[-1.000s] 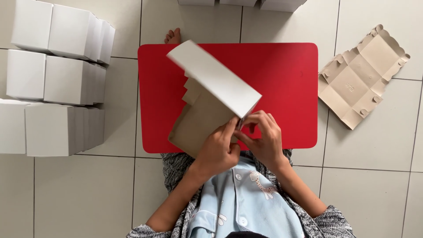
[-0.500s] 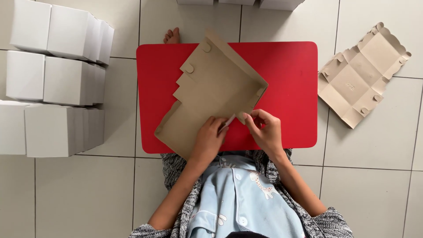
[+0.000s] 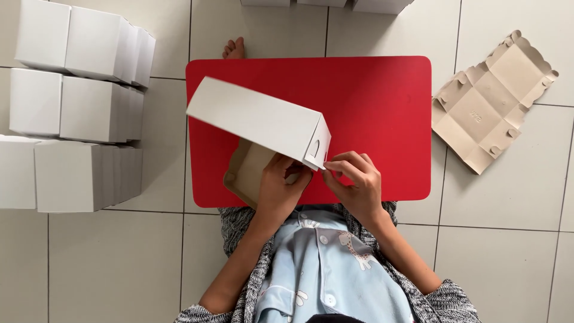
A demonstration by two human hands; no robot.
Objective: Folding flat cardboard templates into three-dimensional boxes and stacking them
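A red low table (image 3: pixel 371 113) stands on pale floor tiles (image 3: pixel 119 263). Above its near-left part, the left hand (image 3: pixel 280 185) and right hand (image 3: pixel 356 182) pinch a half-folded white cardboard box (image 3: pixel 257 122). Folded white boxes (image 3: pixel 72 107) sit stacked left; a flat box blank (image 3: pixel 490 101) lies right.

The low red rectangular table (image 3: pixel 371 107) stands on the pale tiled floor (image 3: pixel 119 263), and the half-folded white cardboard box (image 3: pixel 257 122) is over its near left part. To the table's left sit stacked white folded cardboard boxes (image 3: pixel 72 107). To its right a flat unfolded brown cardboard blank (image 3: pixel 490 101) lies on the floor.
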